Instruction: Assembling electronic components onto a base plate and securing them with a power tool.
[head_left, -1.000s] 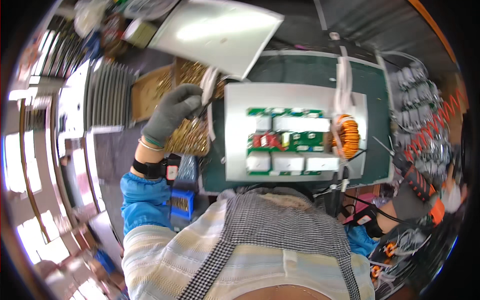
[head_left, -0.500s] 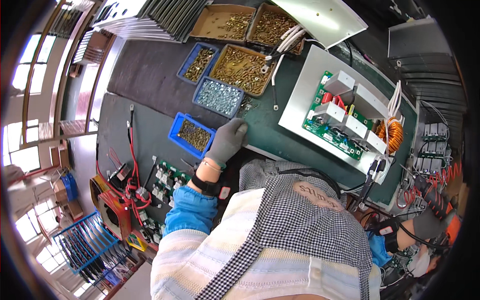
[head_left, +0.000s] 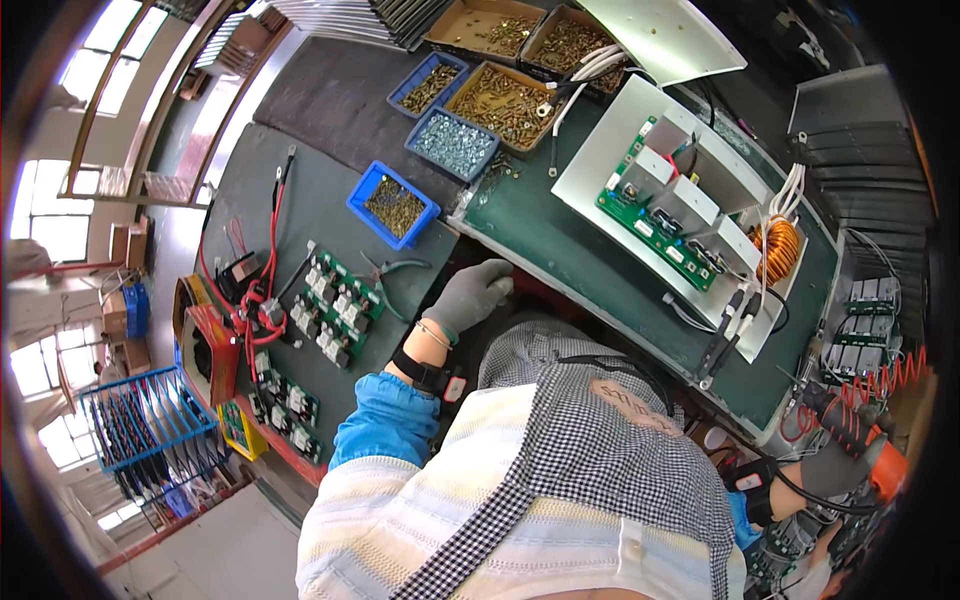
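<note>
Loosely curled and holding nothing I can make out, the gloved left hand (head_left: pixel 468 297) rests at the green mat's (head_left: pixel 560 240) near edge; the right hand (head_left: pixel 835 465) grips an orange tool (head_left: pixel 885 468). Pliers (head_left: pixel 385 275) lie just beside; a careless sweep could knock them off.

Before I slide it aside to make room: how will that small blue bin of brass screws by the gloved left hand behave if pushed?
The blue bin looks roughly half full of loose brass screws, so it is probably heavy for its size. Its low, flat shape suggests it would slide on the dark mat rather than tip. A sharp shove might scatter screws, since it has no lid. The left hand is near it, not touching.
</note>
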